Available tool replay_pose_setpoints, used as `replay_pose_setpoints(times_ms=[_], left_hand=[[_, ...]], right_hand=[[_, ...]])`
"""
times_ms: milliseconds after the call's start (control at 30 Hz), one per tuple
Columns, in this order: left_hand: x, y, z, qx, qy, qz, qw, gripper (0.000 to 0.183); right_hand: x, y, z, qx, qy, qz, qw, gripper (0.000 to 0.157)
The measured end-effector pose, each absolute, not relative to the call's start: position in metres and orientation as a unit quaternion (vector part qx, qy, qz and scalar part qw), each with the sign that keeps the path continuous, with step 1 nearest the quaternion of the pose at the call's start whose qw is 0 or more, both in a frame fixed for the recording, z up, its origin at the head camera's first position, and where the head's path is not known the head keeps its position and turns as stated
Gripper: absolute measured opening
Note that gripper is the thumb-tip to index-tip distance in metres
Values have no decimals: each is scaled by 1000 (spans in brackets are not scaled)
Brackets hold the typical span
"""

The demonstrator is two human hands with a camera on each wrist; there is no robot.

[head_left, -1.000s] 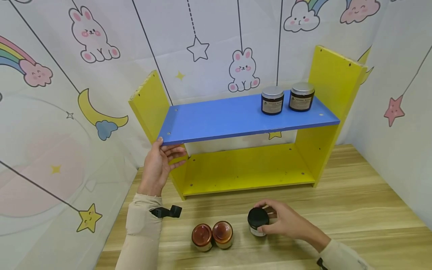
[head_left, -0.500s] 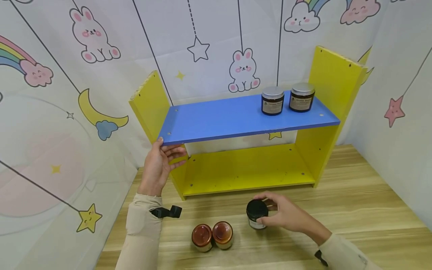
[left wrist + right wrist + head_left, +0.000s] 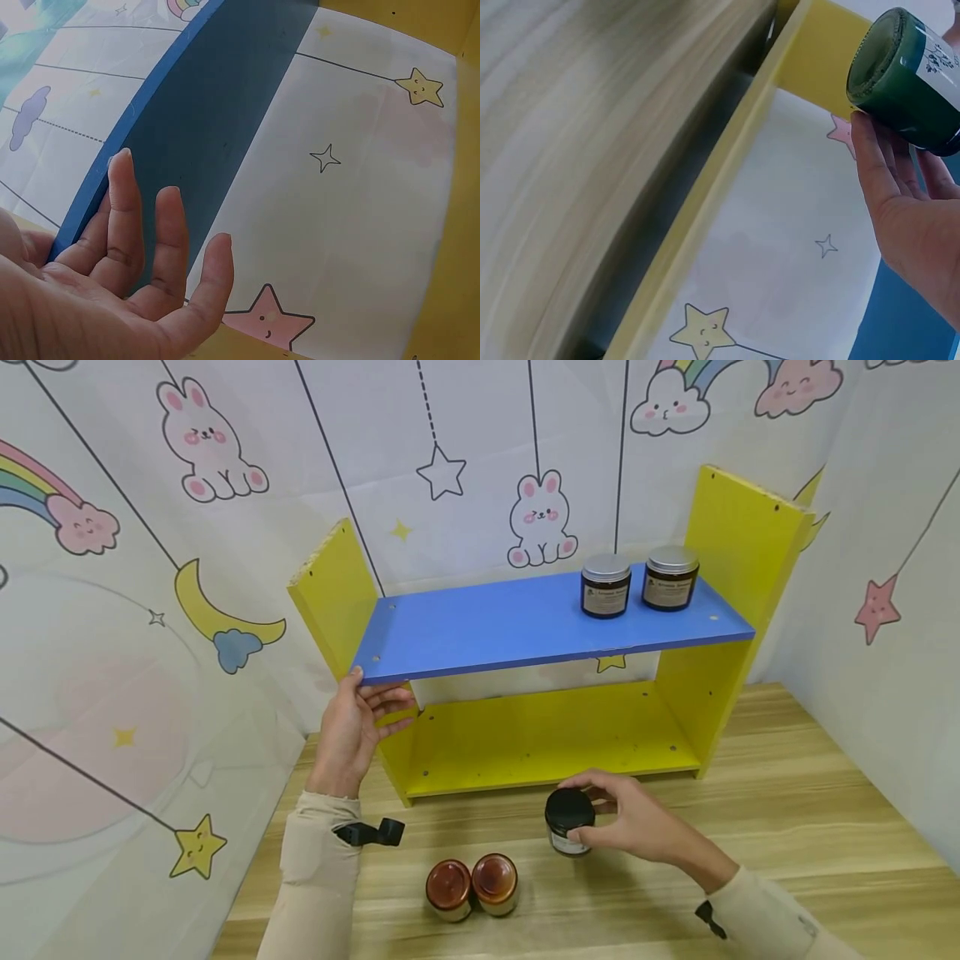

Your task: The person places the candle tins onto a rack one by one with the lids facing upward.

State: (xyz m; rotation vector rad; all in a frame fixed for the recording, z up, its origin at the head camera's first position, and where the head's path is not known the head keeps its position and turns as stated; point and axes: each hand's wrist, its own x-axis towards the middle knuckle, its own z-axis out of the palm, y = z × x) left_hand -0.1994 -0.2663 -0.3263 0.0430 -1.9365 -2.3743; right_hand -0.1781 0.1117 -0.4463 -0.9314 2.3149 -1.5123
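Two brown jars (image 3: 495, 885) near us, one black jar (image 3: 570, 810) aloft.
Our right hand (image 3: 636, 820) pinches its sides above the table (image 3: 795, 835); a loose grip could drop it. Farther off, our left hand (image 3: 351, 731) pinches a corner of the blue board (image 3: 465, 627), other fingers spread; a tug might topple the silver-lidded jars (image 3: 605, 589).

Creased white backdrop (image 3: 480, 410), cartoon-printed. Upper left of frame: winking rabbit (image 3: 204, 437), seated. Far left: rainbow (image 3: 28, 481) running down to pink cloud (image 3: 84, 531). Left of centre: yellow crescent moon (image 3: 195, 607), blue cloud (image 3: 237, 650) overlapping its lower edge. Top middle: outlined star (image 3: 442, 472); second rabbit (image 3: 542, 518) to its right. Right edge: pink star (image 3: 877, 612). Lower left: smiling yellow star (image 3: 198, 850). Bottom of frame: wood-grain counter (image 3: 817, 818).
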Motion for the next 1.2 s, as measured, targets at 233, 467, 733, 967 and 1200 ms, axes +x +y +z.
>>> replay_pose_setpoints(times_ms=[233,467,733,967,1200], left_hand=[[-199,-266,-326,15,-631,-774,40,57],[-199,-266,-327,16,-633,-773,40,56],[-199,-266,-326,15,-630,-775,41,57],[-199,-266,-326,13,-636,-771,42,57],[-199,-266,-326,17,-636,-770,42,57]], right_hand=[[-178,112,-435,-310,776,-538,109,55],[-183,115,-422,-305,782,-536,94,56],[-191,114,-405,-309,770,-552,87,57],[-195,114,-390,-320,780,-533,66,53],[-199,109,-376,-331,793,-511,33,51]])
